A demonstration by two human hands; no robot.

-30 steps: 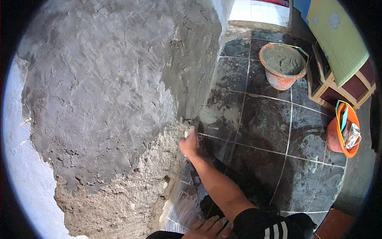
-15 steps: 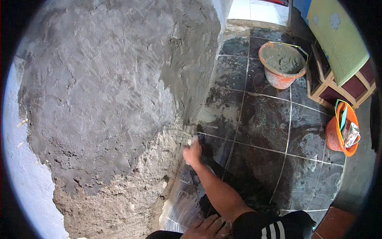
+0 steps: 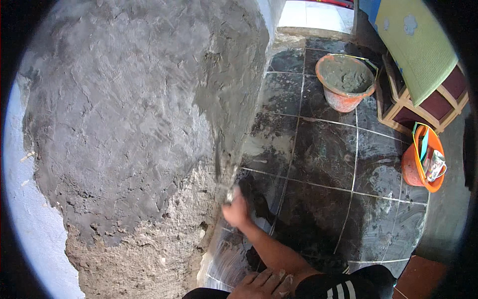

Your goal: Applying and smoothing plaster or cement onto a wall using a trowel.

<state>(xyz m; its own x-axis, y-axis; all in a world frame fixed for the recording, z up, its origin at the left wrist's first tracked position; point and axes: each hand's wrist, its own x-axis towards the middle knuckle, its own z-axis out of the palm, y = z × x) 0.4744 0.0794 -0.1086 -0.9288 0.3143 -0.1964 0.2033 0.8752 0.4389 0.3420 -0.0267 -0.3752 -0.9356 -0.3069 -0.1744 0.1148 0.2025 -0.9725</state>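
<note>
My right hand [image 3: 236,211] is closed round the handle of a trowel [image 3: 230,192] at the lower edge of the wall. The trowel's blade is blurred by motion and seems to stand almost edge-on against the wall. Beside it, wet grey mortar [image 3: 226,89] covers the upper wall, meeting bare rough masonry [image 3: 144,261] below. My left hand [image 3: 263,285] lies at the bottom of the view near my right upper arm, its fingers stretched out and mortar-smeared. It holds nothing I can see.
An orange bucket [image 3: 343,102] full of mortar stands on dark floor tiles [image 3: 323,154]. A smaller orange bucket [image 3: 412,167] with several items is at the right. Behind them leans a wooden-framed piece [image 3: 416,112] with a pale green panel [image 3: 418,55].
My right hand has drawn the trowel slightly down and left along the wall's lower edge. My left hand stays put. The view has shifted a little.
</note>
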